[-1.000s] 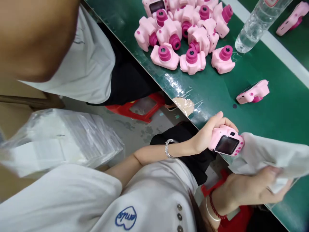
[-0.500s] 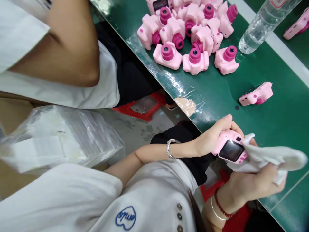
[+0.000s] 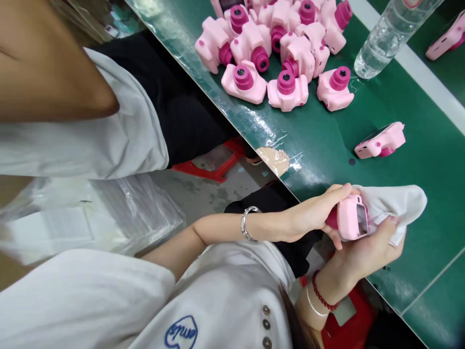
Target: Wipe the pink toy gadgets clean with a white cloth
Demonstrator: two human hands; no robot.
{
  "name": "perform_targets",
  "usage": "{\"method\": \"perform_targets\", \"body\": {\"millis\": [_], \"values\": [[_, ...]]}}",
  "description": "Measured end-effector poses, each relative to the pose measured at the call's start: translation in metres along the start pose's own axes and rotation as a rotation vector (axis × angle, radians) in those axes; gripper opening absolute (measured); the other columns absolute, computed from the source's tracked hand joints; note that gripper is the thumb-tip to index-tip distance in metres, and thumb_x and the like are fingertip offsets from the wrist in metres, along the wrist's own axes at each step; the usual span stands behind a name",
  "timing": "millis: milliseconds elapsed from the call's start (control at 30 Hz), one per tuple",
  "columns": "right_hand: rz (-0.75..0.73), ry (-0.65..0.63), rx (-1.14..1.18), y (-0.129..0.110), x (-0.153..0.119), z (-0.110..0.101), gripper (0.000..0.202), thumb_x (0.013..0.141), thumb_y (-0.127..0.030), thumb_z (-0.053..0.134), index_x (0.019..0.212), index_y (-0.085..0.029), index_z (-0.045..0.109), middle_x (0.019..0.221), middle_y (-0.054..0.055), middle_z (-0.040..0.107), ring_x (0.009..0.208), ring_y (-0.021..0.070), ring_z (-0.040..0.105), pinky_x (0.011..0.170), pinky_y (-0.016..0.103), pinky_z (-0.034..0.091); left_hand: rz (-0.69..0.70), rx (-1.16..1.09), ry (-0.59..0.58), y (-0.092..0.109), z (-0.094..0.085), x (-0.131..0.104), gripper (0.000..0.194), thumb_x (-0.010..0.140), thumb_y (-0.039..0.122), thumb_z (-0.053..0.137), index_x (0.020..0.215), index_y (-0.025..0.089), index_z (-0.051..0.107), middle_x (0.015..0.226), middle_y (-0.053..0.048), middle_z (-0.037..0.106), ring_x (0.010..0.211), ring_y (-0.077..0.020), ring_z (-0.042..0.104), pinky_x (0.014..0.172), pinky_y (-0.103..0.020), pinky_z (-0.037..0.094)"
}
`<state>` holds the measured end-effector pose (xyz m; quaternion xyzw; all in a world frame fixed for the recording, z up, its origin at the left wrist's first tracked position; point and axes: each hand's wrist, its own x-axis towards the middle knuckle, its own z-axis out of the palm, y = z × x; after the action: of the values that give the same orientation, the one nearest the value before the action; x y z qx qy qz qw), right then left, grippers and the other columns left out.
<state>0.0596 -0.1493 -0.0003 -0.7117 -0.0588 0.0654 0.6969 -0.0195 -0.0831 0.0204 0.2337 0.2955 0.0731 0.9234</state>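
The person holds a pink camera point(image 3: 349, 219) between both hands, just over the near edge of the green table point(image 3: 319, 140). Its small screen is turned toward the right hand and its magenta lens toward the left palm. The left hand point(image 3: 316, 213) has its fingers curled around the camera from the lens side, one digit along the top and others showing below the lens; a silver bracelet point(image 3: 244, 225) circles that wrist. The right hand point(image 3: 372, 249) pinches a white cloth point(image 3: 394, 199) with the thumb laid on top, and the cloth bunches against the screen side of the camera. The other right fingers are largely hidden by the cloth, so how they are set cannot be told. A red braided bracelet point(image 3: 321, 294) and a pale bangle point(image 3: 311, 305) sit on the right wrist.

Another pink camera, the lone camera point(image 3: 383, 140), rests on the table beyond the hands, near a small dark spot point(image 3: 351, 162). Farther off, a cluster of pink cameras point(image 3: 250, 41) with magenta lenses lies close together, some touching. A clear water bottle point(image 3: 381, 46) stands beside the cluster, its top out of view, and one more camera point(image 3: 446, 38) is partly cut off at the right edge. A tan patch point(image 3: 275, 161) shows at the table's near edge. A co-worker's bare arm point(image 3: 54, 72) reaches into the upper left, above a plastic-wrapped stack point(image 3: 119, 208), and part of a red stool point(image 3: 218, 172) shows on the floor below the table
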Motion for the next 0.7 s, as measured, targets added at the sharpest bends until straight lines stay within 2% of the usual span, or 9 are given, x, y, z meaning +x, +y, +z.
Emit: {"method": "perform_targets", "body": {"millis": [167,333,433,567,700], "values": [[-0.062,-0.087,-0.036,0.001,0.001,-0.003,0.017,0.088,-0.028,0.061,0.099,-0.014,0.063,0.091,0.003,0.067,0.084,0.0179,0.069,0.081,0.032,0.057,0.007,-0.019,0.002,-0.001,0.000,0.000,0.032,0.103,0.048,0.039,0.108,0.021,0.056,0.088,-0.001,0.060,0.069,-0.0121,0.057,0.060,-0.024,0.049],[-0.031,-0.073,-0.010,0.001,-0.002,-0.004,0.018,0.087,-0.027,0.063,0.101,-0.014,0.065,0.091,0.003,0.068,0.082,0.0190,0.069,0.079,0.034,0.058,0.016,-0.064,0.012,-0.003,-0.004,0.003,0.027,0.101,0.041,0.042,0.101,0.020,0.059,0.084,-0.002,0.062,0.066,-0.0129,0.058,0.054,-0.022,0.047],[-0.081,-0.036,-0.055,-0.002,-0.001,-0.009,0.015,0.089,-0.029,0.061,0.097,-0.017,0.066,0.095,0.003,0.068,0.092,0.0211,0.069,0.084,0.035,0.058,-0.011,-0.195,-0.036,-0.003,-0.014,0.009,0.027,0.092,0.034,0.043,0.094,0.016,0.063,0.078,-0.004,0.063,0.060,-0.0149,0.058,0.046,-0.023,0.044],[-0.057,-0.027,-0.005,-0.009,0.003,-0.017,0.018,0.087,-0.031,0.063,0.099,-0.020,0.070,0.112,0.004,0.070,0.115,0.0249,0.065,0.093,0.036,0.057,-0.079,-0.363,-0.113,-0.001,-0.027,0.018,0.025,0.077,0.036,0.051,0.081,0.016,0.064,0.072,-0.004,0.060,0.050,-0.0128,0.049,0.039,-0.022,0.033],[-0.057,0.019,0.014,-0.013,0.010,-0.018,0.026,0.084,-0.033,0.065,0.104,-0.019,0.071,0.113,0.006,0.071,0.116,0.0269,0.066,0.092,0.039,0.058,-0.017,-0.301,-0.173,-0.001,-0.032,0.020,0.025,0.070,0.040,0.054,0.077,0.018,0.063,0.079,-0.007,0.064,0.054,-0.0138,0.048,0.039,-0.022,0.028]]}}
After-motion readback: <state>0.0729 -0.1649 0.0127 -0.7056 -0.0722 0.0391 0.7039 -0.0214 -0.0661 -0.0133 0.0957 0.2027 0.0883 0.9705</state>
